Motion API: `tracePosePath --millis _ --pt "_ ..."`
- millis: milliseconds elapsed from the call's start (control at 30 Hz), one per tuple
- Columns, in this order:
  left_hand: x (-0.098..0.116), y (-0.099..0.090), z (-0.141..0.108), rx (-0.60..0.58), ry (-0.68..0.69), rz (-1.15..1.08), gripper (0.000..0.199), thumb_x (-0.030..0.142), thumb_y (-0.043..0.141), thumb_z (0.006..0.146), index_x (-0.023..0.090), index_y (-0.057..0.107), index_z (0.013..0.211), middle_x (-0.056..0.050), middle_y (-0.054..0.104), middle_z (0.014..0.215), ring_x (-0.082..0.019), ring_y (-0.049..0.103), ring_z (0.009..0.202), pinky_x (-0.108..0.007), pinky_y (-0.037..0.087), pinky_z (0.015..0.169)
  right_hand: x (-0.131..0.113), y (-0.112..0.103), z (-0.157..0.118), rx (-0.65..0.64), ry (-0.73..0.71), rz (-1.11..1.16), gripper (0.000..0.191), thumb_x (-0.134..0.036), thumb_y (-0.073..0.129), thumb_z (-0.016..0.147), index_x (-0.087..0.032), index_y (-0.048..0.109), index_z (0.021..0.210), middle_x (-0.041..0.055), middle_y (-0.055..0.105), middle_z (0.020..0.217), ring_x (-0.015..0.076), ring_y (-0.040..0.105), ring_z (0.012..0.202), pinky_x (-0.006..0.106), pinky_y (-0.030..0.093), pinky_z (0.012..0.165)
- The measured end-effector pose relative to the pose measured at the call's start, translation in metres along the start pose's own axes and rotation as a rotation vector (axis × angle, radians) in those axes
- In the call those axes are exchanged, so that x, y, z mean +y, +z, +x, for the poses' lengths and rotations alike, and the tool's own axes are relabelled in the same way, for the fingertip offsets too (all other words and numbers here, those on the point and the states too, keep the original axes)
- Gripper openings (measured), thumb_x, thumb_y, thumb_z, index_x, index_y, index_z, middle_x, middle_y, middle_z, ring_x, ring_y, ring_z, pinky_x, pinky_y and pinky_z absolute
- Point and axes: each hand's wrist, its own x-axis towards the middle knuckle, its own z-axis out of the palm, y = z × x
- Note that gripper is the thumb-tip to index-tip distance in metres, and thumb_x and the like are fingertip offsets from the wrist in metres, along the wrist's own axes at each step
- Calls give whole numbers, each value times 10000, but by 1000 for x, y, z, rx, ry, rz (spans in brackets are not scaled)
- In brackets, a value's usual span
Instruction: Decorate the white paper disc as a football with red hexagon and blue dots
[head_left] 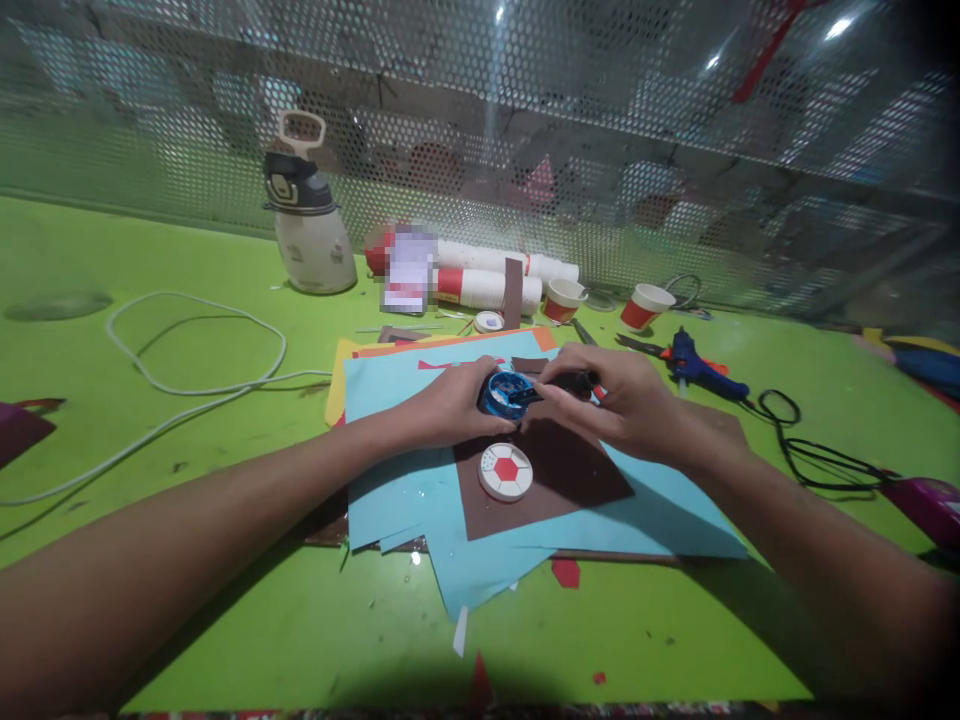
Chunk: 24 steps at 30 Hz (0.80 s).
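Note:
My left hand (457,405) is closed around the side of a small round blue container (507,394) with something whitish inside. In my right hand (611,395) is a slim black-handled tool (570,383), gripped between thumb and fingers. Its tip reaches into or over the blue container; its exact kind is hard to make out. Just below the hands, a white disc (505,471) with a red hexagon and drawn lines lies on a brown sheet (540,500). Under that are light blue sheets (405,460).
A blue glue gun (701,365) with a black cord lies right, near two paper cups (646,307). Stacked cups (487,290) lie at the back beside a bottle (311,230). A white cable (195,390) loops left. Paper scraps (566,573) dot the green table (247,620).

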Motion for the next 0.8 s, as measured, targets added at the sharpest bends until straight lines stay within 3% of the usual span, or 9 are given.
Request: tracePosePath --millis 100,167,300,467,633,800 --pt "1 -1 0 -4 -4 -3 487 400 776 685 168 575 1062 -96 693 987 -293 654 908 -376 487 743 -5 -15 -1 -71 -31 -23 124 -255 575 900 -154 645 882 41 662 762 119 569 625 242 431 576" --pt "2 -2 0 -4 -2 -8 481 405 772 694 172 585 1071 -96 698 1000 -294 656 919 -381 490 753 -9 -21 -2 -37 -17 -39 110 -256 592 890 -164 648 872 32 668 749 117 570 607 241 431 564" --pt "4 -2 -1 5 1 -13 460 389 759 709 182 594 1086 -88 706 1014 -285 665 918 -370 494 745 -14 -17 -7 190 87 -59 100 -284 664 840 -191 660 801 2 661 654 105 529 510 241 393 481" --pt "3 -1 -2 31 7 -8 461 397 749 712 183 595 1091 -81 714 984 -278 671 895 -363 495 730 -4 6 -3 458 343 115 216 -359 699 807 -195 620 690 -37 544 492 103 465 429 244 364 428" --pt "1 0 -3 35 21 -11 502 401 761 708 178 586 1123 -86 714 1005 -279 669 921 -356 495 732 1 22 -1 444 405 129 319 -400 705 795 -184 567 604 -40 509 487 96 440 452 238 342 444" --pt "3 0 -3 35 19 -11 464 394 765 704 173 599 1077 -87 715 967 -277 670 885 -349 494 706 -8 15 -7 505 356 -50 358 -407 694 803 -189 540 564 -58 387 490 82 338 461 242 284 440"
